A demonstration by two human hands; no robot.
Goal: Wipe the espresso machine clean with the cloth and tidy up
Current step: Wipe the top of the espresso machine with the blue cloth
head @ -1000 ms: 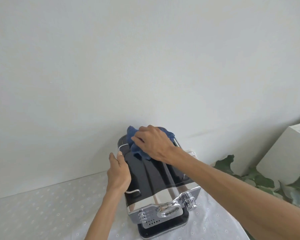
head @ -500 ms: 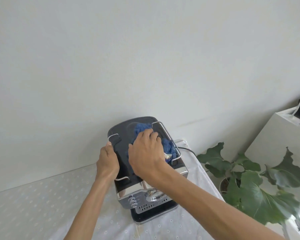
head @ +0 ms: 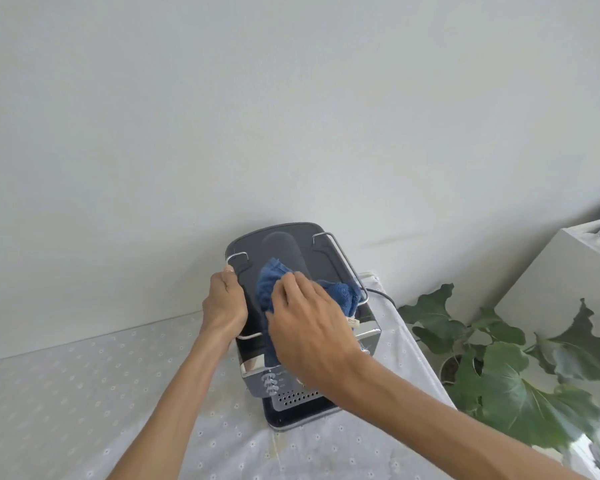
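Observation:
The black and chrome espresso machine (head: 284,244) stands on a table against the white wall, seen from above. A crumpled blue cloth (head: 340,294) lies on its dark top. My right hand (head: 309,327) presses down on the cloth near the front of the top, fingers spread over it. Beside it, my left hand (head: 224,304) grips the machine's left edge by the chrome rail. The drip tray with its perforated grid (head: 295,398) shows below my right wrist.
A white tablecloth with small eyelets (head: 66,393) covers the table. A potted plant with big green leaves (head: 499,382) stands to the right of the table. Behind it is a white cabinet (head: 561,282). A black power cord (head: 381,292) runs from the machine's right side.
My right hand has dragged the cloth from the back of the machine's top toward the front. My left hand stays on the left edge. The view has dropped, so more plant shows.

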